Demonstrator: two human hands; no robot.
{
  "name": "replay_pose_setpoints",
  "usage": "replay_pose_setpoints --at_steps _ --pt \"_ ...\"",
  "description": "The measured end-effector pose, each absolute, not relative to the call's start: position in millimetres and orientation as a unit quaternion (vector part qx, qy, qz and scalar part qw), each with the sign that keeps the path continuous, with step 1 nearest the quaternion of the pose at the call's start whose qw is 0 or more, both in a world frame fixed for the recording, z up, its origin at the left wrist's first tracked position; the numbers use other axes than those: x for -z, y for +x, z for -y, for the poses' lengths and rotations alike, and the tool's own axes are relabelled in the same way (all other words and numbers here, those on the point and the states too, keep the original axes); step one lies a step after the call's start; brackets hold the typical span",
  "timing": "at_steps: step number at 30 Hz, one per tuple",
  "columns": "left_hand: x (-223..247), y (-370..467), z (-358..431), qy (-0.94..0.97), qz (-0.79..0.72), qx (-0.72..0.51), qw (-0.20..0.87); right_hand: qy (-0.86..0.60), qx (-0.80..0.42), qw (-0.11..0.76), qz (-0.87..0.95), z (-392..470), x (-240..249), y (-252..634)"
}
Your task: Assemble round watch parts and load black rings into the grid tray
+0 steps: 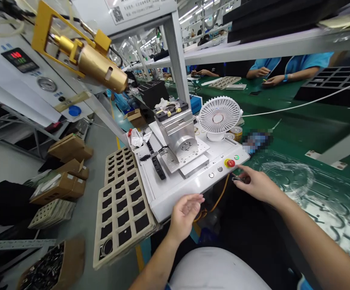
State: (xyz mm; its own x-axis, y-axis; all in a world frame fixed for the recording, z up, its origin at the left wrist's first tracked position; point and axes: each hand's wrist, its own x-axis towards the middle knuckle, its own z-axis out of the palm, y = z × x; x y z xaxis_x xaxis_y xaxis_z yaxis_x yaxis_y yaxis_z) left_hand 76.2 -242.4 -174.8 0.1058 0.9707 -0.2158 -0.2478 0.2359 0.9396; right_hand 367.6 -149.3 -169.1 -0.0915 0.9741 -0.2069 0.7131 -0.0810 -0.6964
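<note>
My left hand (pixel 185 215) is at the front edge of the white machine base (pixel 175 197), its fingers curved and apart with nothing between them. To the right, my right hand (pixel 257 183) pinches a small dark metallic part (pixel 238 179) between thumb and fingers, just below the red emergency button (pixel 230 163). A silver metal fixture (pixel 181 135) stands on the base behind the hands. At the left, a beige tray (pixel 100 225) has dark compartments, and a round ring-shaped part (pixel 106 247) sits in its near corner compartment.
A white fan (pixel 218 118) stands at the base's back right. A gold cylinder (pixel 102 68) hangs at the upper left. Clear plastic sheeting (pixel 322 201) covers the green table at right. Another person's hands (pixel 273 79) are across the table. Cardboard boxes (pixel 56 189) stand far left.
</note>
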Motion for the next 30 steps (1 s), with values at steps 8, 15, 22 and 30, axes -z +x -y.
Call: replay_pose_setpoints --at_steps 8,15,22,30 --pt "207.9 107.5 279.2 0.201 -0.347 -0.467 0.788 -0.475 -0.527 0.391 0.585 251.5 186.7 293.9" --pt "216.9 116.1 271.2 0.218 -0.373 -0.458 0.777 -0.476 -0.475 0.392 0.628 258.4 182.3 300.7" --pt "222.7 105.4 276.1 0.263 -0.38 -0.444 0.768 -0.785 -0.196 0.154 0.567 244.9 150.1 507.8" --pt "228.8 101.1 276.8 0.25 -0.37 -0.46 0.767 -0.806 -0.149 0.116 0.56 265.5 153.0 643.0"
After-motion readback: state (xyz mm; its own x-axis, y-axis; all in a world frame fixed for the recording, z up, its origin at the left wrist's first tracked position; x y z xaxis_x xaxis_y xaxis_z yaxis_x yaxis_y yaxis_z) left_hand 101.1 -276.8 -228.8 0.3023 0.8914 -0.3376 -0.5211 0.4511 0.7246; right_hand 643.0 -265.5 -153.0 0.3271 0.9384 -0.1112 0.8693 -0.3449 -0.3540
